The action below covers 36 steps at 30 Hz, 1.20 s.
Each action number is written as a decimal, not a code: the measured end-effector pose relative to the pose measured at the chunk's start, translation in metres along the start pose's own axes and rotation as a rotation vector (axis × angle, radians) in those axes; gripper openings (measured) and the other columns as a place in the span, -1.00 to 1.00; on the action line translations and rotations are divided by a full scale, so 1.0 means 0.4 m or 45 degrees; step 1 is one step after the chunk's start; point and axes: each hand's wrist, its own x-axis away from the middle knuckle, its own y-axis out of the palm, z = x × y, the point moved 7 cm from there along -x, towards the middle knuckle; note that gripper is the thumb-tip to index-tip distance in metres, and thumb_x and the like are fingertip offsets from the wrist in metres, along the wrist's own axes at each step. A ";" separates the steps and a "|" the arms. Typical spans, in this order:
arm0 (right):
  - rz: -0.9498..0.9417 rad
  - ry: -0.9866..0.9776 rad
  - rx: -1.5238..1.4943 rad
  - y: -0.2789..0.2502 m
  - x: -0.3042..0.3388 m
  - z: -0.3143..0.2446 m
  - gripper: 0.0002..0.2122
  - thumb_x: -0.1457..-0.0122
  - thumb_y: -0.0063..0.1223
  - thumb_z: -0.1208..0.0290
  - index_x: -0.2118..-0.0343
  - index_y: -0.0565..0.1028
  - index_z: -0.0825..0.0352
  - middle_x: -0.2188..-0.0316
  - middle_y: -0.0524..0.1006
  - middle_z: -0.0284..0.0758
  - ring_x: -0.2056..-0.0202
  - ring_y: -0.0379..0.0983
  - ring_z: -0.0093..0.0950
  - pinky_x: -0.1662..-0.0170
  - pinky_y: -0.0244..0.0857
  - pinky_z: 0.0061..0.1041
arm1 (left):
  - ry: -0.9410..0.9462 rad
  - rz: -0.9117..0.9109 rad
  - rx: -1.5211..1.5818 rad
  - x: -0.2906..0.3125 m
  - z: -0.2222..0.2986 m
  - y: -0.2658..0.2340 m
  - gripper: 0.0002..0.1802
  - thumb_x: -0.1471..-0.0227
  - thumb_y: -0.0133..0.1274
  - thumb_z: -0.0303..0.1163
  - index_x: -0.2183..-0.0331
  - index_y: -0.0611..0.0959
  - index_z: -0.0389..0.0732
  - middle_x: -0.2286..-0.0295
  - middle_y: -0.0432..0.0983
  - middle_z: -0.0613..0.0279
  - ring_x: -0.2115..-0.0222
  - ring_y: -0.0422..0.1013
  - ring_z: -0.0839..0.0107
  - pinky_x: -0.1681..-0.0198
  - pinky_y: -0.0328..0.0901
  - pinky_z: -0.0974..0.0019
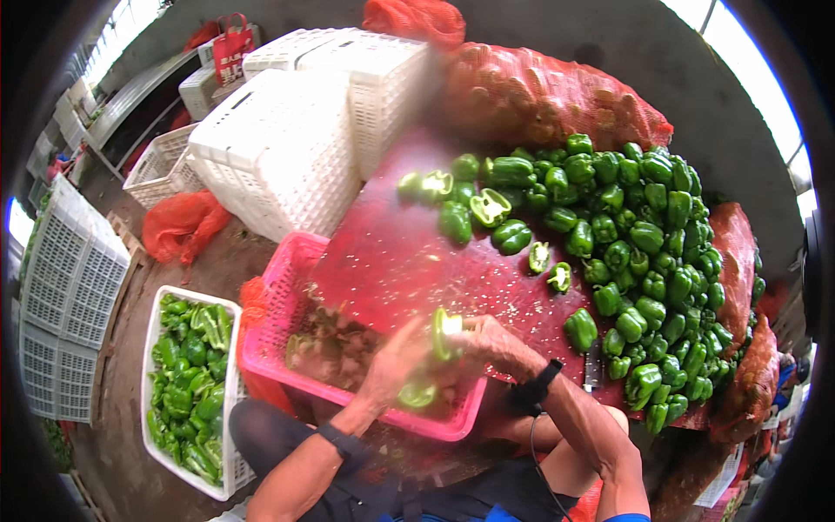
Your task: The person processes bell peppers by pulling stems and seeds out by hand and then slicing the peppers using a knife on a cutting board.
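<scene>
A cut-open green bell pepper (444,337) is held between my two hands above the pink basket (452,422). My left hand (393,361), smeared by motion, closes on its left side. From the right, the curled fingers of my right hand (497,344) grip its pale cut edge; the fingertips are partly hidden. Below my left hand is another pepper piece (417,394), blurred, over the basket; whether it is falling or resting I cannot make out. Pale cores and scraps (330,352) lie inside the basket.
A red table (383,278) scattered with seeds bears a heap of whole peppers (644,235) at right and several cut ones. A knife-like metal piece (593,370) lies near its edge. A white crate (230,435) of cut peppers stands left; stacked white crates (278,148) and mesh sacks (557,96) are behind.
</scene>
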 end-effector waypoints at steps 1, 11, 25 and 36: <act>-0.113 -0.177 0.163 0.036 0.006 -0.003 -0.70 -0.17 0.17 0.16 0.13 0.61 0.25 0.41 0.61 -0.45 0.44 0.48 -0.71 0.40 0.37 -0.65 | -0.008 0.005 0.098 -0.008 -0.008 0.007 -0.32 -0.24 0.04 -0.19 -0.26 0.27 -0.30 -0.15 0.31 0.08 -0.06 0.33 0.43 -0.09 0.27 0.39; 0.332 -0.830 1.078 0.117 0.016 -0.102 -0.76 -0.04 0.12 0.19 0.51 0.55 0.29 0.57 0.52 -0.15 0.46 0.51 -0.14 0.36 0.44 -0.17 | -0.375 0.040 0.568 0.034 -0.006 -0.001 -0.53 -0.14 0.15 -0.24 -0.04 0.52 -0.23 0.18 0.54 0.30 0.26 0.49 0.50 0.13 0.40 0.39; 0.295 -0.672 1.090 0.149 0.008 -0.091 -0.38 0.10 0.29 -0.19 0.45 0.50 0.46 0.49 0.53 -0.02 0.44 0.54 -0.03 0.38 0.43 -0.12 | -0.253 -0.120 0.058 0.023 0.039 -0.017 -0.42 0.12 0.33 -0.34 0.02 0.56 -0.25 0.25 0.56 0.28 0.25 0.44 0.54 0.14 0.37 0.38; 0.037 -0.577 0.777 0.148 0.020 -0.114 -0.77 0.01 0.14 0.33 0.39 0.52 0.42 0.51 0.54 -0.07 0.46 0.56 -0.20 0.37 0.43 -0.24 | -0.293 -0.349 -0.295 0.061 0.103 -0.063 -0.32 0.27 0.39 -0.32 0.04 0.57 -0.29 0.21 0.55 0.26 0.17 0.42 0.50 0.05 0.32 0.34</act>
